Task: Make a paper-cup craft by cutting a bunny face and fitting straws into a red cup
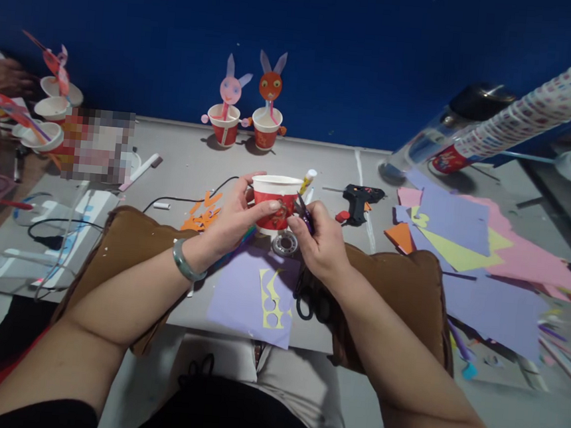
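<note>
My left hand [240,217] is wrapped around the side of a red paper cup [269,202] with a white rim, its thumb across the front. The cup is upright, above the table. My right hand [320,240] is closed on a small dark-tipped tool with a purple handle [307,220]. Its tip meets the cup's right side; whether it pierces the wall I cannot tell. A yellow-and-white stick [308,179] pokes up beside the rim. Below the cup lie a round clear-and-grey tape roll [284,244], a purple sheet [238,296] with cut yellow paper [269,312], and black-handled scissors [313,306].
Two rabbit-headed cups [223,125] stand at the back. A black glue gun [361,201], coloured paper [457,222], a bottle [422,143] and a long cup stack [534,109] are to the right. Orange scraps [200,214], cables and another person's hand [5,76] are left.
</note>
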Demonstrator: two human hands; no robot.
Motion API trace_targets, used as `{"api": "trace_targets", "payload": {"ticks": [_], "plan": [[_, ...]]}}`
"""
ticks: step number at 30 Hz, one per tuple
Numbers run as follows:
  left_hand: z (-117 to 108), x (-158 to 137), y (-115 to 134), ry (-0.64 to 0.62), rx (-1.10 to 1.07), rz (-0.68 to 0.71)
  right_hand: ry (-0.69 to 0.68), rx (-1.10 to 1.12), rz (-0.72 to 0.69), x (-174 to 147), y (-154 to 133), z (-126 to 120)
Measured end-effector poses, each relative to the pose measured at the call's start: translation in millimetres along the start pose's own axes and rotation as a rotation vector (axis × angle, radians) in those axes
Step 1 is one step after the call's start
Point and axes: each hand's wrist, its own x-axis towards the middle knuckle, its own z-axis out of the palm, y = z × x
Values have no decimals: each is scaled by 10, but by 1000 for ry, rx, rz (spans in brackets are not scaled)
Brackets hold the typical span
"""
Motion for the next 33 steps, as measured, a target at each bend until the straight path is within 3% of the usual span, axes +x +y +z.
{"api": "trace_targets", "payload": {"ticks": [7, 15, 24, 33], "plan": [[-84, 45, 16, 17, 193, 79, -30, -351, -134, -6, -40, -151], [-87, 70, -6, 28, 346, 213, 6, -592, -169, -24, -51, -206], [-110, 65, 29, 100, 543, 292, -92, -654, -127, -45, -112, -280], [-107, 51, 9, 36, 437, 195, -155, -581, -104, -59, -149, -331]]}}
